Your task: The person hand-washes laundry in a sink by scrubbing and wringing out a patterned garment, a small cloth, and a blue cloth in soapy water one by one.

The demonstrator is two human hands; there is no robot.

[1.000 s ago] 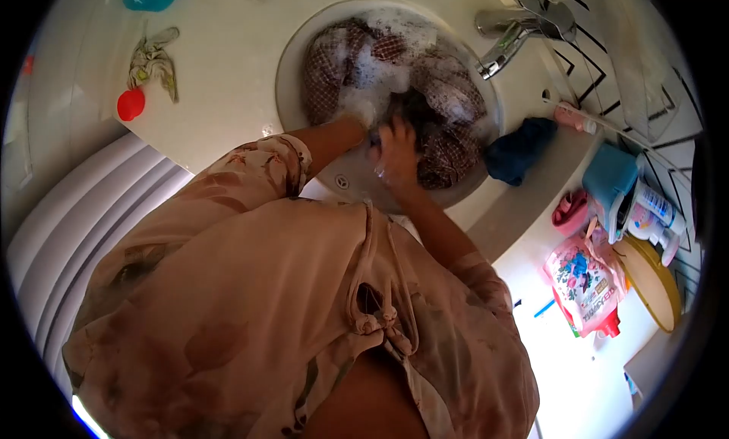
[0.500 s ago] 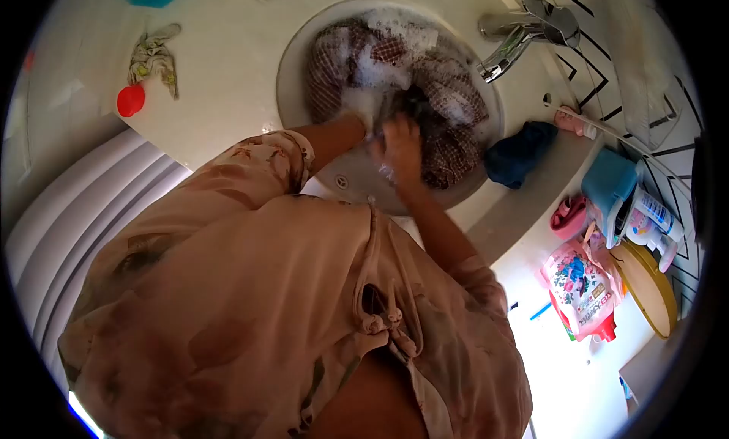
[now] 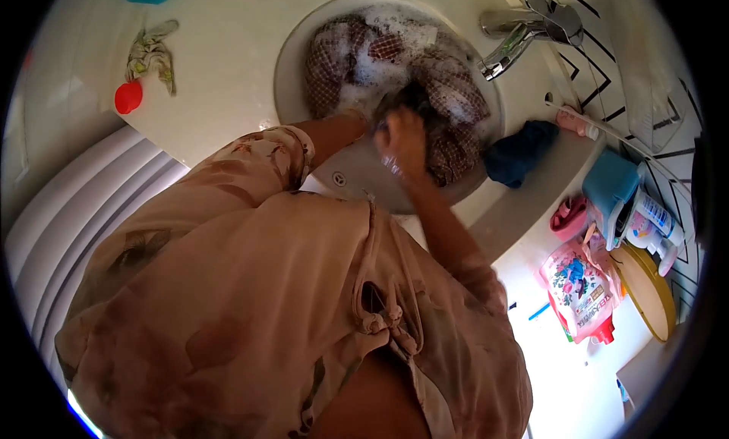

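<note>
A round washbasin point(image 3: 292, 52) holds a wet reddish-brown checked garment point(image 3: 328, 71) under white suds point(image 3: 380, 71). A dark wet piece of cloth point(image 3: 414, 97) lies against it in the middle. My right hand point(image 3: 402, 141) is closed with bent fingers on the near edge of this dark cloth, a band of foam round its wrist. My left hand point(image 3: 355, 122) reaches in from the left beside it. Its fingers are hidden by suds and cloth, so its grip does not show.
A chrome tap point(image 3: 516, 44) overhangs the basin's right rim. Dark blue cloth point(image 3: 522, 152) lies right of the basin. Farther right are a pink detergent pouch point(image 3: 577, 287), a blue container point(image 3: 610, 179) and a yellow-rimmed basin point(image 3: 645, 291). At left sit a red cap point(image 3: 128, 97) and a crumpled rag point(image 3: 152, 56).
My right hand has shifted slightly right, its fingers more bent on the dark cloth. My left hand has moved only a little. The checked garment stays in place.
</note>
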